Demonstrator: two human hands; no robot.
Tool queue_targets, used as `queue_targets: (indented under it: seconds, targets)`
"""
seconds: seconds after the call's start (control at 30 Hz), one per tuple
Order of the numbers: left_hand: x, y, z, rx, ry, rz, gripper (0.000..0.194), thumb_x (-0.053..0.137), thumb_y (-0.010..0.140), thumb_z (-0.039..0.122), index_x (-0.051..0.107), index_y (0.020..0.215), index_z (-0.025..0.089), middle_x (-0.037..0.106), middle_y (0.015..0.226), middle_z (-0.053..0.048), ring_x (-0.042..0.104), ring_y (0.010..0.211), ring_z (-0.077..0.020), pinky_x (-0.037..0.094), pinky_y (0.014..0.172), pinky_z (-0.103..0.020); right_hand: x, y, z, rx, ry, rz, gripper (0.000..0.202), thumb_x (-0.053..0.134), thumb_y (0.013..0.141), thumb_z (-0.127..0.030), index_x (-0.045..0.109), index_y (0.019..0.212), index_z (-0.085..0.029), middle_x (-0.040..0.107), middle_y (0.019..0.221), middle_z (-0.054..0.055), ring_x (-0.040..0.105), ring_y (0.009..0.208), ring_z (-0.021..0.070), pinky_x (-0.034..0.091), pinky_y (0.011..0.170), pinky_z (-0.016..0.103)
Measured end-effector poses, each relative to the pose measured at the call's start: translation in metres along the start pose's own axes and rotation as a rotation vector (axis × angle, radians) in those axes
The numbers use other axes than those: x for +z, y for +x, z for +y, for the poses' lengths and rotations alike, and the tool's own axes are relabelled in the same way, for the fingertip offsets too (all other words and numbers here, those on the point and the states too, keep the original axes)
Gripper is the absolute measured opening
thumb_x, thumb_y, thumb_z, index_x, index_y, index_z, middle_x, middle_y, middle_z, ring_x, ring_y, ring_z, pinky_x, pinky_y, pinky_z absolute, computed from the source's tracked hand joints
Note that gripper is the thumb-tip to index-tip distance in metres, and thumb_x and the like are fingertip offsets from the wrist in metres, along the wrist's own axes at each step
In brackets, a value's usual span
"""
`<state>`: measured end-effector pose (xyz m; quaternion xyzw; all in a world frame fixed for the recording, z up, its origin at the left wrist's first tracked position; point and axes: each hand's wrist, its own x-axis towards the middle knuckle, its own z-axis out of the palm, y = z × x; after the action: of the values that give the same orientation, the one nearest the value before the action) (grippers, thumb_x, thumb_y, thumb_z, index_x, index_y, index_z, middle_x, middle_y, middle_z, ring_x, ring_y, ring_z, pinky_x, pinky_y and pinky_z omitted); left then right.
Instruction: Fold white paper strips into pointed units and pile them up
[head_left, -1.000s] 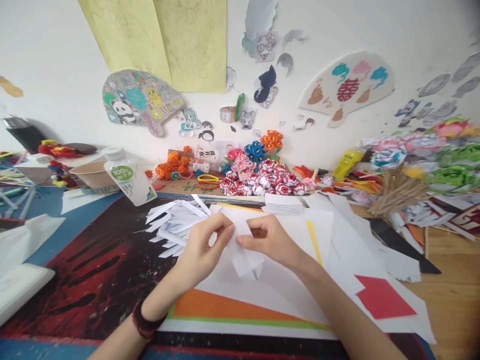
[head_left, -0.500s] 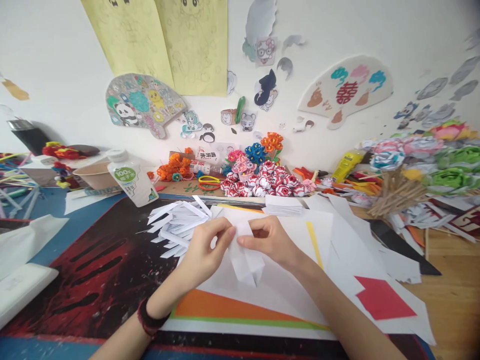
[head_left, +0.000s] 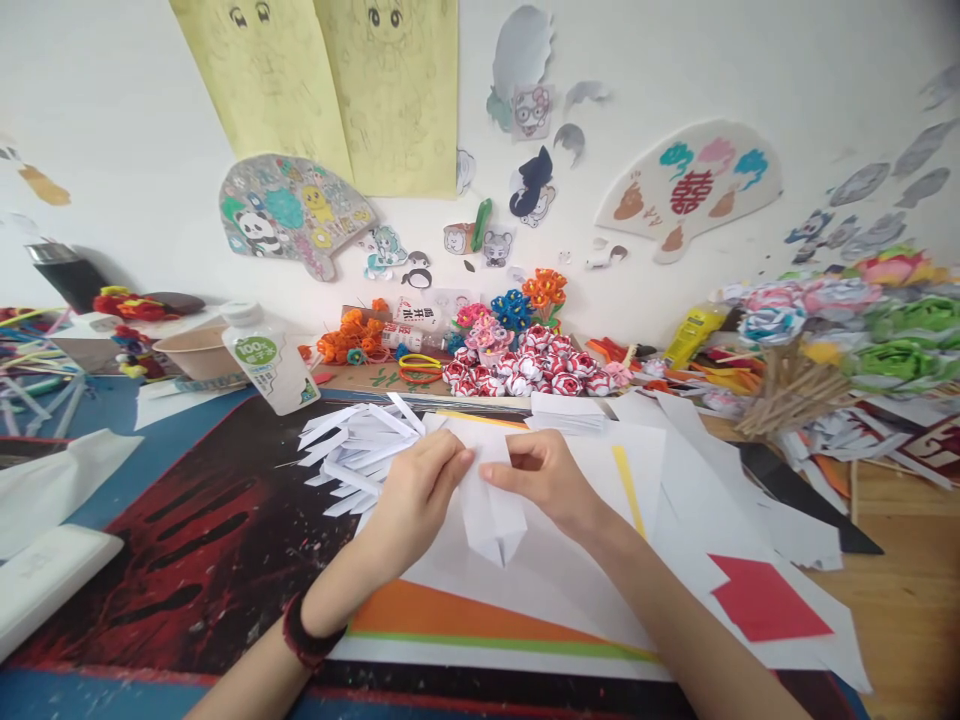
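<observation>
A piece of white paper (head_left: 491, 510), folded to a point at its lower end, is held up between my two hands. My left hand (head_left: 424, 490) pinches its left edge with thumb and fingers. On the other side, my right hand (head_left: 551, 480) grips the right edge between thumb and curled fingers. Beneath it lie white sheets (head_left: 585, 580) over an orange sheet (head_left: 435, 610). Folded white paper strips (head_left: 360, 450) are heaped just left of my left hand.
A white bottle (head_left: 270, 360) stands behind the strips. Red-and-white paper flowers (head_left: 536, 365) crowd the table's back edge. A stack of white paper pieces (head_left: 568, 412) lies behind my right hand. At right are a red paper scrap (head_left: 769, 597) and flowers on sticks (head_left: 795, 380).
The paper's lower end has turned slightly, and its folded point now faces me more squarely. Both hands keep their pinch, and the camera view has shifted slightly.
</observation>
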<state>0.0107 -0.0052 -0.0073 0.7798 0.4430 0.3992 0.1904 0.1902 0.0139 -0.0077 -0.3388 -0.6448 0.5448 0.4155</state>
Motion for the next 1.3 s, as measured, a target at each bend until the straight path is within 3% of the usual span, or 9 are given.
queue_targets:
  seconds: [0.2, 0.33, 0.47, 0.57, 0.67, 0.8, 0.87, 1.0, 1.3]
  targets:
    - [-0.004, 0.004, -0.005, -0.075, -0.109, -0.016, 0.028, 0.042, 0.096, 0.030, 0.047, 0.071, 0.017, 0.044, 0.067, 0.002, 0.041, 0.062, -0.0109, 0.032, 0.059, -0.024, -0.006, 0.003, 0.003, 0.019, 0.016, -0.026, 0.030, 0.073, 0.071, -0.037, 0.056, 0.062, -0.014, 0.046, 0.060, -0.002, 0.042, 0.056, 0.0103, 0.035, 0.051, 0.023]
    - [-0.008, 0.007, -0.006, -0.096, -0.236, -0.087, 0.016, 0.051, 0.092, 0.032, 0.058, 0.091, 0.017, 0.053, 0.076, 0.000, 0.047, 0.067, -0.0120, 0.036, 0.062, -0.024, -0.009, 0.004, 0.002, -0.005, -0.188, -0.046, 0.030, 0.066, 0.075, -0.030, 0.047, 0.057, -0.016, 0.037, 0.058, -0.004, 0.035, 0.055, 0.0087, 0.031, 0.052, 0.023]
    - [-0.009, 0.007, -0.008, -0.148, -0.304, -0.130, 0.018, 0.054, 0.090, 0.034, 0.058, 0.088, 0.017, 0.049, 0.068, 0.002, 0.045, 0.063, -0.0111, 0.036, 0.058, -0.024, -0.008, 0.004, 0.001, -0.062, -0.372, 0.007, 0.042, 0.064, 0.075, -0.023, 0.030, 0.051, -0.018, 0.022, 0.056, -0.006, 0.025, 0.054, 0.0077, 0.023, 0.051, 0.024]
    - [-0.009, 0.007, -0.010, -0.188, -0.316, -0.086, 0.018, 0.056, 0.089, 0.034, 0.056, 0.085, 0.016, 0.052, 0.067, 0.002, 0.047, 0.063, -0.0108, 0.037, 0.059, -0.023, -0.009, 0.006, 0.000, -0.076, -0.388, 0.047, 0.035, 0.065, 0.076, -0.025, 0.041, 0.052, -0.017, 0.031, 0.056, -0.006, 0.034, 0.056, 0.0088, 0.029, 0.054, 0.024]
    - [-0.009, 0.008, -0.011, -0.260, -0.416, 0.005, 0.017, 0.057, 0.089, 0.034, 0.052, 0.087, 0.017, 0.061, 0.071, 0.000, 0.052, 0.062, -0.0107, 0.039, 0.057, -0.022, -0.012, 0.009, 0.000, -0.079, -0.283, 0.198, 0.017, 0.069, 0.077, -0.033, 0.065, 0.083, -0.018, 0.057, 0.080, 0.001, 0.052, 0.076, 0.0152, 0.041, 0.066, 0.026]
    - [-0.008, 0.009, -0.009, -0.359, -0.645, 0.105, 0.019, 0.059, 0.087, 0.033, 0.047, 0.083, 0.018, 0.063, 0.067, 0.000, 0.057, 0.062, -0.0118, 0.042, 0.056, -0.021, -0.013, 0.013, 0.001, -0.029, 0.025, 0.353, 0.058, 0.075, 0.072, -0.041, 0.052, 0.123, -0.027, 0.058, 0.096, 0.003, 0.058, 0.079, 0.0171, 0.047, 0.064, 0.027]
    - [-0.005, 0.009, -0.007, -0.402, -0.731, 0.105, 0.020, 0.060, 0.087, 0.032, 0.046, 0.081, 0.018, 0.065, 0.070, -0.001, 0.059, 0.064, -0.0114, 0.044, 0.059, -0.021, -0.009, 0.013, 0.003, 0.039, 0.140, 0.275, 0.061, 0.077, 0.069, -0.041, 0.052, 0.122, -0.024, 0.059, 0.089, 0.001, 0.060, 0.070, 0.0159, 0.048, 0.060, 0.028]
    - [0.001, 0.006, -0.002, -0.416, -0.799, 0.077, 0.018, 0.062, 0.085, 0.031, 0.050, 0.082, 0.017, 0.064, 0.068, 0.000, 0.057, 0.061, -0.0099, 0.043, 0.059, -0.020, 0.002, 0.010, 0.007, 0.085, 0.156, 0.059, 0.038, 0.074, 0.073, -0.039, 0.066, 0.099, -0.013, 0.065, 0.083, 0.006, 0.060, 0.067, 0.0149, 0.049, 0.062, 0.028]
    - [0.003, 0.006, -0.002, -0.398, -0.507, -0.030, 0.024, 0.065, 0.079, 0.037, 0.057, 0.078, 0.014, 0.065, 0.069, -0.003, 0.054, 0.060, -0.0118, 0.040, 0.053, -0.022, -0.005, 0.010, 0.005, 0.036, 0.084, 0.016, 0.018, 0.071, 0.078, -0.030, 0.072, 0.087, -0.014, 0.069, 0.074, 0.004, 0.059, 0.063, 0.0116, 0.050, 0.060, 0.024]
